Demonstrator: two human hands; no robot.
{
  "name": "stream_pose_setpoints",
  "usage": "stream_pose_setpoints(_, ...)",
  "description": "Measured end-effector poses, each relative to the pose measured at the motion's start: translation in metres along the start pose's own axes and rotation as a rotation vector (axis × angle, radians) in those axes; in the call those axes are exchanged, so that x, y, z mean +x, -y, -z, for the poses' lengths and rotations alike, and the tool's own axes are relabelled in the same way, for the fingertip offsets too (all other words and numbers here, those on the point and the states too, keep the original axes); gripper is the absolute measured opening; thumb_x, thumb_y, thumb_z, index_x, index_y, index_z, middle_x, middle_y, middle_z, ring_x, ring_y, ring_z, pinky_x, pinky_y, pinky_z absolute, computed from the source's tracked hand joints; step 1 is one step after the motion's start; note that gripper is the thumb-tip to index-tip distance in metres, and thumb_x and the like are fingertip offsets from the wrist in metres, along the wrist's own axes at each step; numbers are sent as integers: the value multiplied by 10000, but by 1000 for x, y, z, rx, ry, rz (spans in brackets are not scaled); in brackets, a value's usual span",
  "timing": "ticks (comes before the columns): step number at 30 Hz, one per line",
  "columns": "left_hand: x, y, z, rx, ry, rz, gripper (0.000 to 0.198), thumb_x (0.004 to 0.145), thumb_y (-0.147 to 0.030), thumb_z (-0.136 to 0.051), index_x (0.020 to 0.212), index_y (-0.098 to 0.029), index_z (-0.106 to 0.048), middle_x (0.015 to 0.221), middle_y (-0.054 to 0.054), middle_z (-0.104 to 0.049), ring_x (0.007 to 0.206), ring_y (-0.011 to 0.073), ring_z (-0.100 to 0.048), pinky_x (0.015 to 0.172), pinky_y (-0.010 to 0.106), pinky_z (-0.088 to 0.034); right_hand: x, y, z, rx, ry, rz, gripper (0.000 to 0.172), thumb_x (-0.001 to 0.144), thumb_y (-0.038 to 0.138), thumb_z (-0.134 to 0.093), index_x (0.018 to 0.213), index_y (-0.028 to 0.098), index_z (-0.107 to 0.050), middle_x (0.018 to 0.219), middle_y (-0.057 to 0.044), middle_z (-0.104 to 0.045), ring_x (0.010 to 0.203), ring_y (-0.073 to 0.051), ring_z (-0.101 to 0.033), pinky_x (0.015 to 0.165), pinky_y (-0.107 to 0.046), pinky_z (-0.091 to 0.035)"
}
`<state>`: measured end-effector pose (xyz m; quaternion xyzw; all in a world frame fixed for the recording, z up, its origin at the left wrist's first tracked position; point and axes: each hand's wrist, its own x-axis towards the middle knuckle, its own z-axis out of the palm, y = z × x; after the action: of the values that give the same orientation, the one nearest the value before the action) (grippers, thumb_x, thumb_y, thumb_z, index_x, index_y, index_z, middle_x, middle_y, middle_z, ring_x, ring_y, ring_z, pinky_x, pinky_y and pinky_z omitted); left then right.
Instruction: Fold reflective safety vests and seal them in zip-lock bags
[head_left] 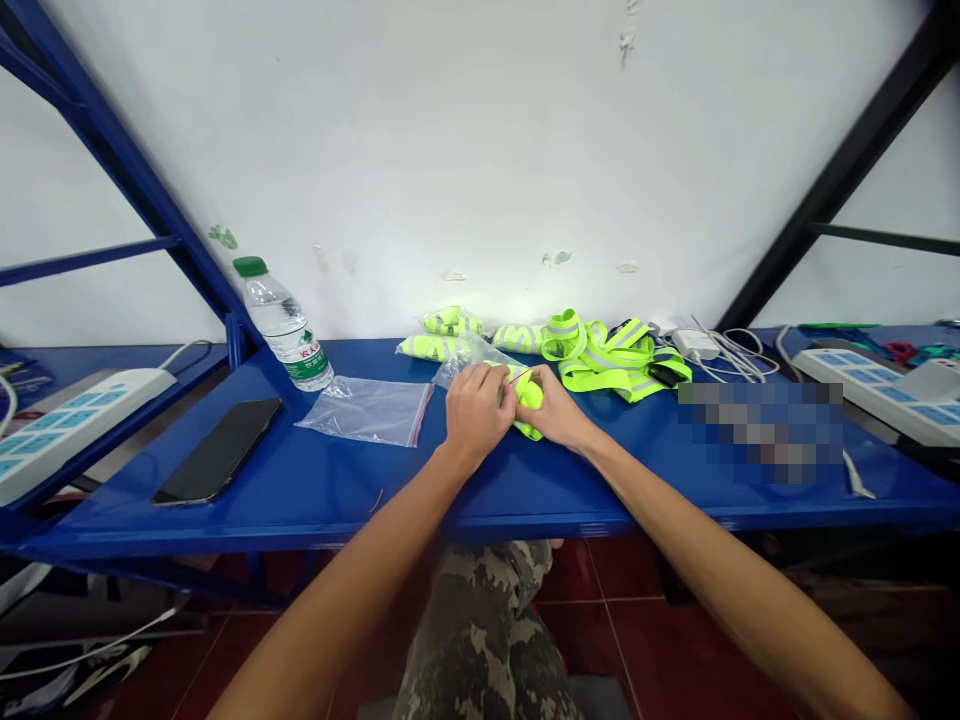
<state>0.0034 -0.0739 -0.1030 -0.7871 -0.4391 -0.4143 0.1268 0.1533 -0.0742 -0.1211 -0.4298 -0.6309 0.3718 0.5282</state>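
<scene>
My left hand and my right hand meet over the blue shelf, both closed on a folded neon-yellow reflective strap that sits partly inside a clear zip bag with a red seal line. My left fingers pinch the bag's mouth; my right fingers press the strap. Behind them lie bagged straps against the wall and a loose heap of neon straps with grey reflective bands.
An empty clear zip bag lies left of my hands. A water bottle and a black phone sit further left. Power strips flank the shelf, with a white charger and cables at right.
</scene>
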Motion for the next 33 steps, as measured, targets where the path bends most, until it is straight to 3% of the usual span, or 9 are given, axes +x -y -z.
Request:
stream_pose_setpoints(6, 3, 2, 7, 6, 112, -145, 220, 789, -119, -522, 961, -195, -635, 1011, 86, -624, 969, 251, -539, 843, 383, -426, -4, 0, -2, -86, -41, 14, 449, 623, 208, -751, 960, 253, -457, 835, 38, -545, 714, -133, -518, 651, -258, -418)
stream_pose_setpoints(10, 3, 2, 9, -65, 155, -160, 234, 806, -150, -506, 1005, -195, -620, 1053, 93, -587, 979, 246, -531, 858, 383, -443, -2, -1, -2, -18, -103, 19, 451, 575, 212, -786, 906, 250, -481, 857, 36, -537, 772, -131, -535, 716, -262, -444)
stream_pose_setpoints(14, -1, 0, 10, -247, 255, -149, 455, 733, -165, -566, 1188, -173, -552, 1113, 109, -550, 1054, 250, -522, 952, 389, -444, 5, 1, 1, 217, -234, -185, 464, 529, 302, -825, 846, 238, -493, 861, 18, -596, 782, -155, -592, 707, -285, -492)
stream_pose_setpoints(18, -5, 3, 9, -255, 371, -141, 704, 679, -158, -629, 1358, -214, -454, 1285, 126, -483, 1197, 305, -455, 1026, 471, -393, 9, 2, 6, 389, -317, -386, 530, 469, 331, -851, 841, 236, -486, 768, 19, -619, 681, -180, -624, 636, -311, -509)
stream_pose_setpoints(24, -2, 11, 4, -224, 365, -139, 547, 764, -174, -650, 1282, -205, -477, 1219, 106, -547, 1143, 278, -508, 955, 429, -437, 7, 5, 5, 275, -308, -296, 458, 494, 352, -833, 795, 224, -514, 805, 20, -614, 726, -164, -604, 641, -279, -487)
stream_pose_setpoints(29, -3, -4, 6, -110, 334, -141, 277, 790, -210, -642, 1045, -190, -535, 1013, 85, -595, 977, 258, -556, 852, 399, -462, 9, 4, 3, 313, -360, -319, 436, 545, 429, -812, 789, 226, -512, 805, 20, -599, 733, -160, -583, 632, -272, -471)
stream_pose_setpoints(33, -7, -16, 7, -125, 351, -238, 416, 750, -453, -701, 1039, -194, -553, 1089, 120, -552, 1024, 294, -528, 883, 448, -463, 12, -6, 6, 274, -351, -318, 396, 673, 548, -700, 783, 238, -480, 825, 6, -592, 790, -176, -581, 671, -284, -466)
